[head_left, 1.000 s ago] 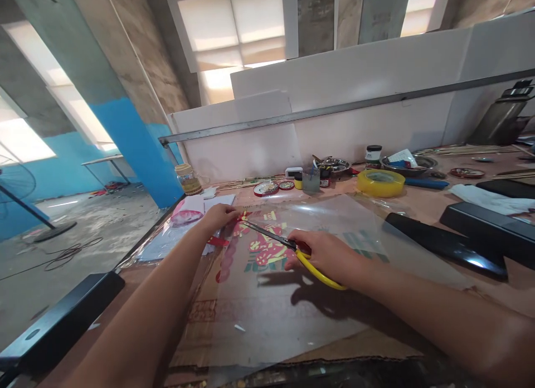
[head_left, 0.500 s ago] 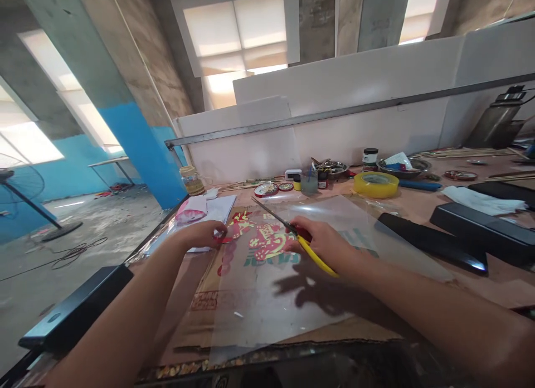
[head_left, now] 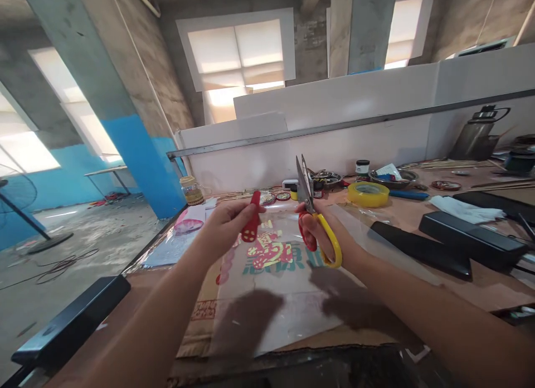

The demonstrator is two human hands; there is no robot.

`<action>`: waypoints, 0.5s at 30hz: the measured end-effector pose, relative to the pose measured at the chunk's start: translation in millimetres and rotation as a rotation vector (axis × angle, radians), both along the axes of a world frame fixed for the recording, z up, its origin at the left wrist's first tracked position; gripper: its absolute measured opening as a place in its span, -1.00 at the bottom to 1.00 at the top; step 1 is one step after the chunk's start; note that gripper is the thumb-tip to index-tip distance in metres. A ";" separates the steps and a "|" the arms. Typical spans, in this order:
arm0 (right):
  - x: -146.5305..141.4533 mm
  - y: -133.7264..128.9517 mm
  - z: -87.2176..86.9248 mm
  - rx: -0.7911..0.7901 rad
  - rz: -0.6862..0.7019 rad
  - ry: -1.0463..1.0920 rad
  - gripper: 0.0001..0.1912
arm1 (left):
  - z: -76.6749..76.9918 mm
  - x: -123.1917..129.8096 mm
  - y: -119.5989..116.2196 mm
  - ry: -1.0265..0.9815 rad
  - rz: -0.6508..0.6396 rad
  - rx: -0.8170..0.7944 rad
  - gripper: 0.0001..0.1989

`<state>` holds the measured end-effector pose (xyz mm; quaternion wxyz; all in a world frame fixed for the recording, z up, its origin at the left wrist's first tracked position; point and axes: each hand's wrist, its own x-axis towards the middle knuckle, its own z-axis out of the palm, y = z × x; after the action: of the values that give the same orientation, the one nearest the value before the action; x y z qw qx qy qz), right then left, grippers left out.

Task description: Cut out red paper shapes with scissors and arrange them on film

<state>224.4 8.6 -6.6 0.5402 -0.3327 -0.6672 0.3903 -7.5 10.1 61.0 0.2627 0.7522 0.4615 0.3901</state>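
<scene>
In my left hand [head_left: 228, 227], thumb and fingers pinch a red cut-out strip [head_left: 251, 223] with pale spots near its lower end. My right hand [head_left: 334, 232] grips scissors [head_left: 308, 194] by their yellow and red handles; the blades point up and stand slightly apart. A gap separates the strip from the scissors. Below both hands, a translucent sheet [head_left: 292, 315] covers a piece of cardboard [head_left: 196, 335] with green and red print. Red and pale-yellow cut-outs [head_left: 273, 254] lie on it between the hands.
A roll of yellow tape [head_left: 368, 194], a metal bowl [head_left: 395, 178] and small jars stand along the back. Black boxes sit at the right [head_left: 472, 234] and left [head_left: 75, 318] edges. A white cloth [head_left: 466, 209] and a steel flask [head_left: 474, 132] are farther right.
My left hand has risen from the sheet's left side and moved right, lifting the red strip. My right hand has turned the scissors upright, and their blades have parted.
</scene>
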 end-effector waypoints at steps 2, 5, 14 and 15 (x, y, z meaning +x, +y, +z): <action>-2.1 -0.1 -2.2 -0.007 0.082 0.067 -0.36 | -2.7 25.0 -10.5 -0.145 -0.086 -0.021 -0.53; -3.5 -1.0 -3.4 -0.016 0.139 0.109 -0.40 | -18.0 41.6 -12.1 -0.283 -0.088 -0.047 -0.58; -17.2 -17.7 -10.1 0.013 0.195 0.079 -0.63 | -51.9 42.4 -7.7 -0.377 -0.070 -0.023 -0.59; -17.9 -18.0 -10.4 0.023 0.202 0.083 -0.65 | -51.6 43.0 -8.9 -0.362 -0.087 -0.021 -0.60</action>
<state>206.5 -9.5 -17.1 0.5292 -0.2411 -0.6789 0.4482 35.5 1.2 9.3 0.3662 0.6861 0.3777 0.5025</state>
